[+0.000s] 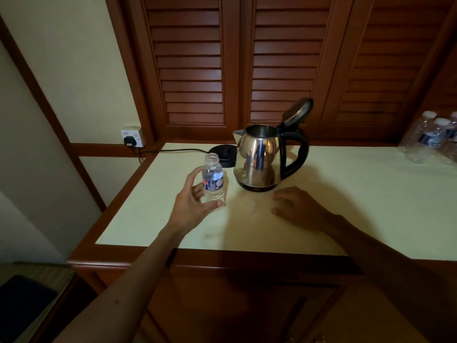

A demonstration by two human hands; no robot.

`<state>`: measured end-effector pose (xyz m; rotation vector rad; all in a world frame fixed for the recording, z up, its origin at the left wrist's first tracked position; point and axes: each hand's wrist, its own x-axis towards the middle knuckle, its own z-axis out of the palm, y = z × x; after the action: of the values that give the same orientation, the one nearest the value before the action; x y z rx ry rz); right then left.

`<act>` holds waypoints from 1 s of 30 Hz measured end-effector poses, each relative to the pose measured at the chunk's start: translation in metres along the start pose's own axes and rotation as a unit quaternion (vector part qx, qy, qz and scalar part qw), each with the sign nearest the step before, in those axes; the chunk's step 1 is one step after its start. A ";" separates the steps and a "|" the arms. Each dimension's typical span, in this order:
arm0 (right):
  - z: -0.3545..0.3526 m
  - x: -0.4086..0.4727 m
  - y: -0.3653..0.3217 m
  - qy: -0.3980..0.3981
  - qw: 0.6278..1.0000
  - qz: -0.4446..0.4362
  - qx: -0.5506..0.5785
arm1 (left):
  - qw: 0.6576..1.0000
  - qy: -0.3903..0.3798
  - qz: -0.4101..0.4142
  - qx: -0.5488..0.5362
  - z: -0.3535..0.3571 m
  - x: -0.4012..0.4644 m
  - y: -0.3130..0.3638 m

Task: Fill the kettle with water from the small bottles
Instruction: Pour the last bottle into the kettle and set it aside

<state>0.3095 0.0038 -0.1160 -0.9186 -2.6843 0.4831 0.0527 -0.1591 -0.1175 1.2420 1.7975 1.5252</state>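
The left hand (191, 194) curls round the upright, uncapped bottle (212, 178); the open kettle (259, 159) stands just right; the right hand (294, 205) rests spread flat.

no text, brand or number can be read anywhere in the view. the small bottle (213, 178) carries a blue and white label with a red mark near its left edge and rows of fine print; the characters are too small and blurred to make out. the capped bottles (435, 138) at the far right of the counter carry dark blue labels, also blurred beyond reading. the wall socket (133, 138) shows a small dark marking at its upper left corner, not legible. the kettle (259, 157) has a small red spot on its black lower band, with no readable sign.
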 end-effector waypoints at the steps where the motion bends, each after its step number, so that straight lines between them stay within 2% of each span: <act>1: -0.001 -0.002 0.007 -0.002 1.000 0.001 -0.001 | 1.000 0.000 0.000 -0.012 0.001 -0.001 0.002; 6: 0.003 -0.003 0.023 0.005 1.000 -0.016 -0.007 | 0.997 0.040 -0.009 -0.062 0.013 0.000 0.008; 10: 0.007 -0.001 0.029 0.019 0.999 -0.033 -0.014 | 0.998 0.056 0.009 -0.034 0.023 0.002 0.016; 15: 0.012 0.001 0.033 0.023 0.999 -0.034 -0.011 | 0.992 0.074 0.028 0.094 0.026 0.018 0.030; 22: 0.016 0.001 0.036 0.051 0.998 -0.031 0.014 | 0.971 0.090 0.058 0.214 0.020 0.050 0.071; 27: 0.017 0.001 0.035 0.065 0.997 -0.024 0.023 | 0.930 0.066 0.115 0.343 0.015 0.070 0.098; 30: 0.018 -0.001 0.035 0.082 0.996 -0.030 0.035 | 0.904 0.055 0.117 0.407 0.013 0.080 0.110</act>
<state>0.3225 0.0253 -0.1466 -0.8190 -2.5228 0.4636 0.0611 -0.0876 -0.0020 1.8176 2.5664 0.9506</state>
